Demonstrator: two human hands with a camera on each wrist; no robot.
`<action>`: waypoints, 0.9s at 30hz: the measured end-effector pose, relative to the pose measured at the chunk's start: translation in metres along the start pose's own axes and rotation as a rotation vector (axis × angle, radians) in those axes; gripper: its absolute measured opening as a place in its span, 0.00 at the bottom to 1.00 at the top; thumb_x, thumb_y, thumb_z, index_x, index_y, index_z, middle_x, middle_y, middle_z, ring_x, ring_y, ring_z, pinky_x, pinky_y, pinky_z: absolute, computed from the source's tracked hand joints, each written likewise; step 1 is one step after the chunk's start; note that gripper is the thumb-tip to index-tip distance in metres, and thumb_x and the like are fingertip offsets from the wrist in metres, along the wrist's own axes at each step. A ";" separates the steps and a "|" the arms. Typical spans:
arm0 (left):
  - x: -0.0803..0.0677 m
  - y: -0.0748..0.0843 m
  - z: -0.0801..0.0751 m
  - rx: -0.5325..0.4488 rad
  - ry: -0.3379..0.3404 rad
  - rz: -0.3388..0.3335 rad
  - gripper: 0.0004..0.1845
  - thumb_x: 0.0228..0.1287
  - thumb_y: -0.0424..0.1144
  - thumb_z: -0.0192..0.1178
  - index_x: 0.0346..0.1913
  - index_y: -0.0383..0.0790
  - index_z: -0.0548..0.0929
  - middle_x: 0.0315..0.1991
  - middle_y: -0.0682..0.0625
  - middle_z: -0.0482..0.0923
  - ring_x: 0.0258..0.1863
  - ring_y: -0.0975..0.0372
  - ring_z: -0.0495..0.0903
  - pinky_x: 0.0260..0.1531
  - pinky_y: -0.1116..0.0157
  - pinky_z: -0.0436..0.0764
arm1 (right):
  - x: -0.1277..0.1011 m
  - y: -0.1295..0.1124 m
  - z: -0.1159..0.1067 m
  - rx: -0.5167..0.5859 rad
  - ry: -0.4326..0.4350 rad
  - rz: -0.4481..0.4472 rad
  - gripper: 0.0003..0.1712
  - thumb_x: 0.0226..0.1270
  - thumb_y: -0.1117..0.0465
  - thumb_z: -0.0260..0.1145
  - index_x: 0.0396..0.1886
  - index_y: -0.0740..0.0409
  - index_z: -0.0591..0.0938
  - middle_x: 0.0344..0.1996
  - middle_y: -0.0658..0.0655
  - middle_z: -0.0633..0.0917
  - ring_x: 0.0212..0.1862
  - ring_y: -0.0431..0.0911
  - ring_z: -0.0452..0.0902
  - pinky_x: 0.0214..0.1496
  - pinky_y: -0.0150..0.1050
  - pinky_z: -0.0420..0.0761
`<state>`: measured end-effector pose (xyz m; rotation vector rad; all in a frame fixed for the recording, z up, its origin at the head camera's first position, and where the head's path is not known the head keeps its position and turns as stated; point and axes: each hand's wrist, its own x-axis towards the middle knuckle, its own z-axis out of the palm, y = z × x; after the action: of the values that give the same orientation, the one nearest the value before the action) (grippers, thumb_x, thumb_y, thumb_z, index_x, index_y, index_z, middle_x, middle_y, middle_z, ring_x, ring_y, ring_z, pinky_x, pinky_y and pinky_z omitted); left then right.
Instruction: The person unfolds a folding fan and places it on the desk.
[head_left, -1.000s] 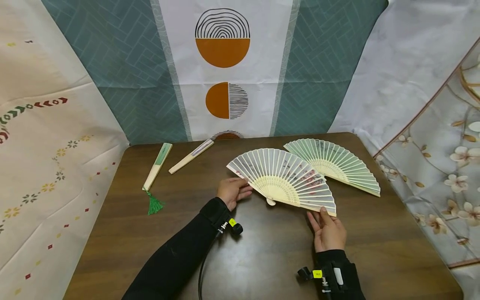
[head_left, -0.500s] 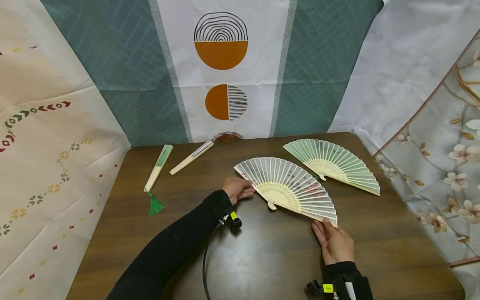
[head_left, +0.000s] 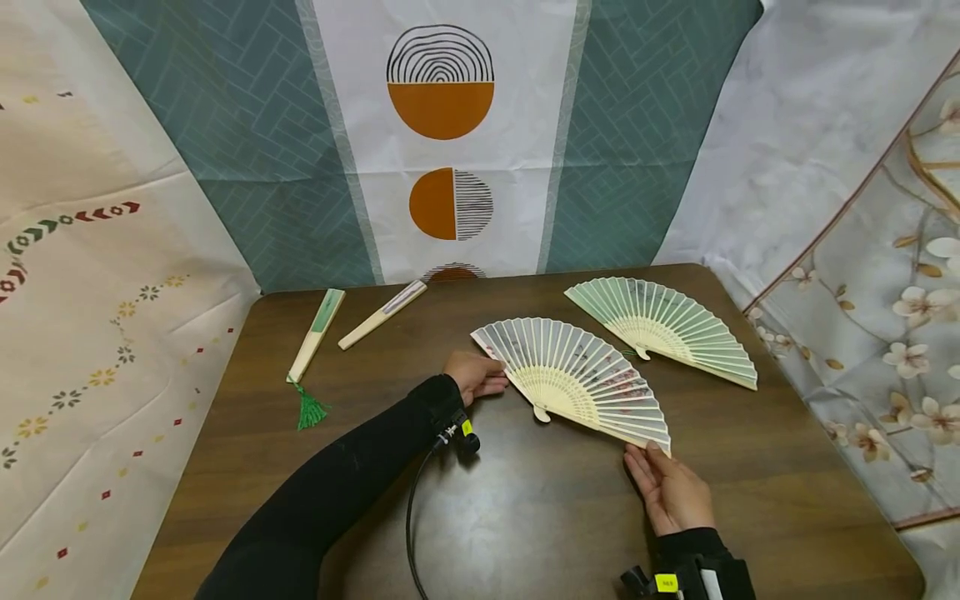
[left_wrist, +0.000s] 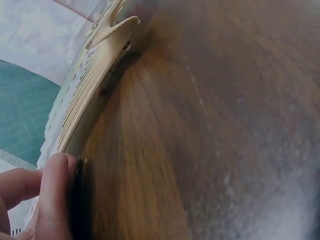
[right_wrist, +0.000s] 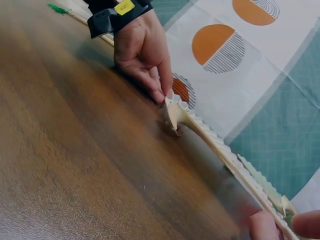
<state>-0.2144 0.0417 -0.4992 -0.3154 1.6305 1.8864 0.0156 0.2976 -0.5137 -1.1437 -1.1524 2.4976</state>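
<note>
A spread white folding fan (head_left: 570,375) with pale ribs and a dark and red floral print lies low over the table's middle. My left hand (head_left: 473,377) pinches its left edge between thumb and fingers. At the fan's right end, my right hand (head_left: 670,490) pinches the other edge stick. In the left wrist view the left thumb sits against the ribs of the fan (left_wrist: 95,85), whose pivot end points away. The right wrist view shows the fan (right_wrist: 220,150) edge-on, with the left hand (right_wrist: 145,55) at its far end.
Behind it on the right lies an open green folding fan (head_left: 663,325). Two closed fans lie at the back left: a green one (head_left: 317,336) with a green tassel (head_left: 310,409), and a pale one (head_left: 382,314). Cloth hangings border the brown table (head_left: 525,525).
The white fan has come toward me and slightly right, away from the green fan, which it overlapped before. My right hand has moved nearer and to the right; the last half second shows little motion.
</note>
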 end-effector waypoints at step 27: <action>-0.021 -0.015 -0.036 0.013 0.050 0.193 0.22 0.82 0.29 0.63 0.72 0.21 0.80 0.61 0.26 0.90 0.55 0.43 0.96 0.48 0.55 0.99 | -0.021 0.001 0.014 -0.187 0.000 -0.053 0.10 0.96 0.55 0.51 0.60 0.44 0.79 0.45 0.36 0.89 0.52 0.32 0.92 0.57 0.39 0.96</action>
<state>-0.1971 0.0015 -0.5071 -0.2071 1.7599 2.0231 0.0207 0.2798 -0.4963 -1.1398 -1.4221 2.3914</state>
